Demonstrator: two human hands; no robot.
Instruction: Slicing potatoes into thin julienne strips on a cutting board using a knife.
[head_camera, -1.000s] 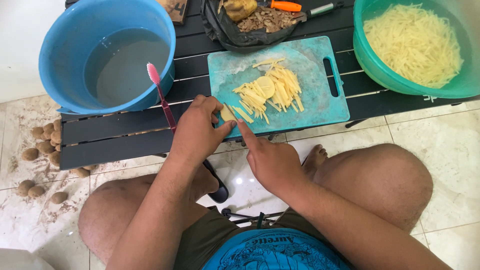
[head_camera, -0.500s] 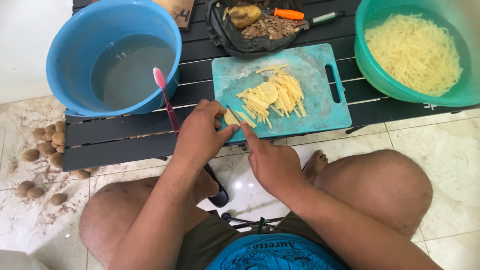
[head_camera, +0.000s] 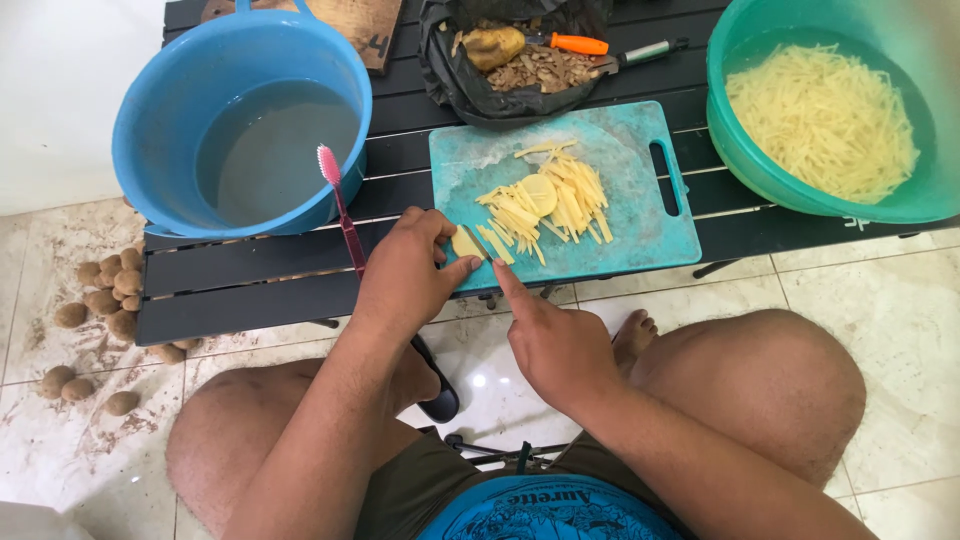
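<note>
My left hand pinches a small pale potato piece at the near left corner of the teal cutting board. My right hand is curled just below the board's edge. Its index finger stretches along a thin knife blade seen edge-on beside that piece; the handle is hidden in the fist. A pile of cut potato strips with one round slice lies in the middle of the board.
The board rests on a low black slatted table. On it stand a blue tub of water with a pink toothbrush, a green tub of potato strips, and a black bag of peels with an orange-handled tool. Unpeeled potatoes lie on the floor at left.
Both hands stay at the board's near left corner on the potato piece. The view has tilted, so the table sits lower in the frame.
</note>
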